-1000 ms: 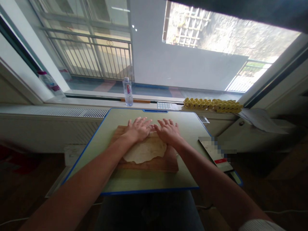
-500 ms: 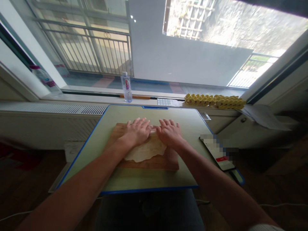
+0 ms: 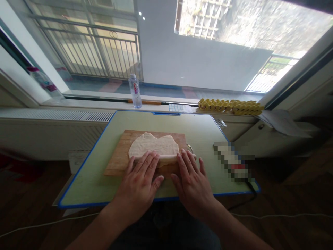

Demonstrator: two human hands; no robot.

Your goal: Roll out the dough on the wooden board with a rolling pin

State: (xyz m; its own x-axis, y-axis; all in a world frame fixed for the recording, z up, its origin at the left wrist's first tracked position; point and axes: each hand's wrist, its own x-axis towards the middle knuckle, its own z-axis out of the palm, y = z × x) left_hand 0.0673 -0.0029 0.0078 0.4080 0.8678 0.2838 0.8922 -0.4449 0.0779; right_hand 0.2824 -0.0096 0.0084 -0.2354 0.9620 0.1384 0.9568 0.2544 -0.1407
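Note:
A flattened sheet of dough [image 3: 153,145] with an uneven, wavy edge lies on a wooden cutting board [image 3: 117,163]. Across its near part runs a pale rolling pin [image 3: 168,158], parallel to the board's front edge. My left hand [image 3: 142,180] rests over the pin's left part, fingers stretched out flat and thumb apart, hiding that end. On the right end of the pin lies my right hand [image 3: 192,178], palm down with its fingers spread. Neither hand wraps round the pin. A little of the dough shows on the near side of it.
The board sits on a small blue-edged table [image 3: 99,152]. A blurred-out flat object [image 3: 231,161] with a black strap lies at its right edge. On the windowsill stand a water bottle [image 3: 135,92] and a yellow bumpy tray-like stack [image 3: 230,106].
Both hands have come back toward my body from the far edge of the board, with the rolling pin now at the dough's near side. More of the dough's far part shows.

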